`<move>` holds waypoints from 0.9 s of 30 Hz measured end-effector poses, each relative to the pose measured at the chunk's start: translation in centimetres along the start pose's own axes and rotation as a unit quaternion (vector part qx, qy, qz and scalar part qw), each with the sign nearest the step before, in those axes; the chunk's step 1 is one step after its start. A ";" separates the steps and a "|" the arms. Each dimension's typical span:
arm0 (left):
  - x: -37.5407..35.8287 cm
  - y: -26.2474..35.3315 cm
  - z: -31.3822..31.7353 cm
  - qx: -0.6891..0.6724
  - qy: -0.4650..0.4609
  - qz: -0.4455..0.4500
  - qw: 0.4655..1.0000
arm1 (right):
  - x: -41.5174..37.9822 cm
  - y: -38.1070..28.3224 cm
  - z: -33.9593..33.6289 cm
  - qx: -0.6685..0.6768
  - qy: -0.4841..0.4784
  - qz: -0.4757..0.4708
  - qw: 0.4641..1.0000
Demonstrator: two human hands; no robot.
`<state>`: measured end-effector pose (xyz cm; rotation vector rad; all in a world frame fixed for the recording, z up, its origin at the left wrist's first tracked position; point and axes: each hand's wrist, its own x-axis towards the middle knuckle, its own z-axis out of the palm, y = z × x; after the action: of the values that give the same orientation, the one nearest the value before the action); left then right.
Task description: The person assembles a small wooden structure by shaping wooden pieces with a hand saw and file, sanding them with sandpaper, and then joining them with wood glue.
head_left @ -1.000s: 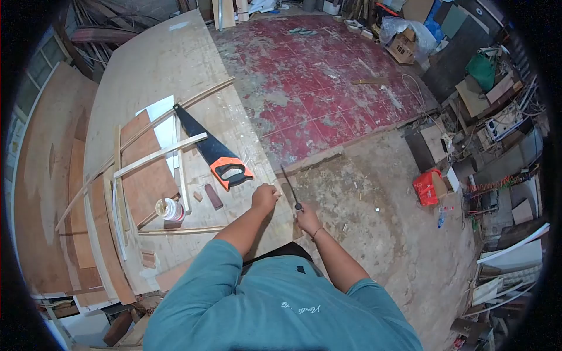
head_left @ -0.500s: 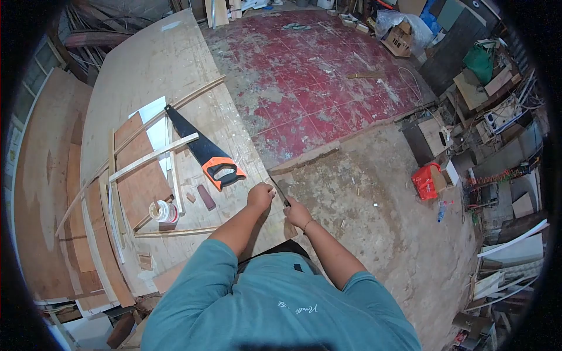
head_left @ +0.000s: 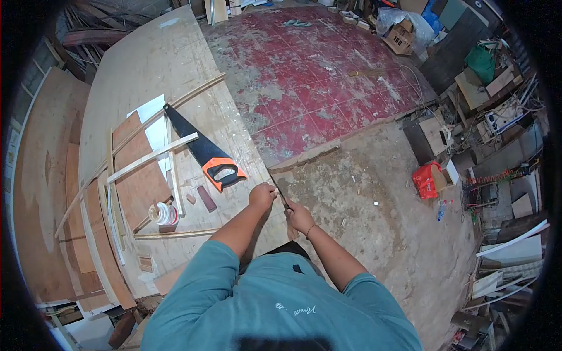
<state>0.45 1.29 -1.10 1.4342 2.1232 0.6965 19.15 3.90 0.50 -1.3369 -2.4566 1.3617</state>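
Note:
My right hand (head_left: 301,218) is closed around the near end of a thin, dark, knife-like tool (head_left: 280,188). Its narrow blade points forward and left, along the edge of the plywood table. Beside the blade, my left hand (head_left: 261,196) is closed, with a small pale piece (head_left: 276,192) at its fingertips; I cannot tell exactly what that piece is. Just beyond my left hand lies a handsaw (head_left: 211,154) with an orange and black handle. A brown block (head_left: 206,199) and a smaller wood offcut (head_left: 191,199) rest to the left of that hand.
Wooden strips (head_left: 153,158) form a frame over a brown panel on the plywood table (head_left: 225,111). A white tub (head_left: 163,214) stands near its front corner. Concrete floor (head_left: 363,234) lies to the right, with a red bag (head_left: 426,181) and clutter along the wall.
The blade has turned slightly and lies closer to my left fingertips. My right hand has shifted a little to the right and down, while the small pale piece shows more clearly.

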 end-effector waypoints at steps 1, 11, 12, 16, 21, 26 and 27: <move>0.1 -0.2 0.2 -0.027 -0.002 -0.005 1.000 | -0.4 0.5 0.4 0.003 0.022 -0.007 1.000; 0.2 0.6 -0.7 0.019 -0.020 -0.012 1.000 | 3.0 -0.9 0.0 -0.076 0.001 0.006 0.997; 0.1 0.7 -0.9 0.022 -0.023 -0.007 0.999 | 2.6 -1.9 -0.9 -0.075 -0.001 0.005 0.997; 0.4 0.5 -0.7 0.032 -0.030 -0.002 0.999 | 2.9 -3.7 -2.5 -0.114 -0.049 0.020 0.992; 0.0 0.5 -0.5 0.008 -0.017 -0.006 1.000 | 5.2 -1.3 -1.0 0.005 -0.036 -0.005 0.999; 0.7 0.1 -0.5 0.036 -0.036 -0.004 0.999 | 5.6 -1.1 -0.8 -0.017 -0.015 -0.019 1.000; 0.6 0.1 -0.4 0.036 -0.030 -0.005 0.999 | 5.6 -1.0 -0.5 -0.016 -0.018 -0.016 1.000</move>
<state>0.03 1.81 -0.78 1.4626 2.1280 0.5706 15.15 7.90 -0.50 -1.2857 -2.5215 1.3580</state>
